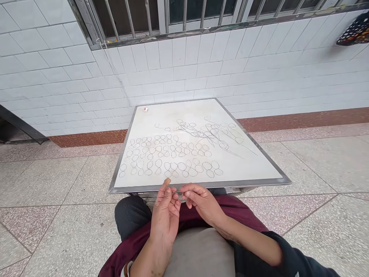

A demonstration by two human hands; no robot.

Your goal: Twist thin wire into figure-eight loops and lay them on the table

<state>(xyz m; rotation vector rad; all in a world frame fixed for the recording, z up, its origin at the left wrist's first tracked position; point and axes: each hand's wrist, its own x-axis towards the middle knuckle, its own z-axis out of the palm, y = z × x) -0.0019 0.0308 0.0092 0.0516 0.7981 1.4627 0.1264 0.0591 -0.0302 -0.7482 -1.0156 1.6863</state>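
Note:
Just over the table's near edge, both hands are close together, fingertips almost meeting. My left hand is closed in a pinch, palm partly up, on a thin wire. From the other side my right hand pinches the same wire between thumb and forefinger. Only a short bit of it shows; the fingers hide the rest. Beyond the hands, rows of thin wire bent into figure-eight loops lie on the white table top. Farther back is a loose tangle of longer looped wires, with straight tails pointing right.
A small red-and-white object sits at the table's far left corner. Behind stands a white tiled wall with a barred window. A dark patterned cloth item hangs at upper right. The table has a metal rim.

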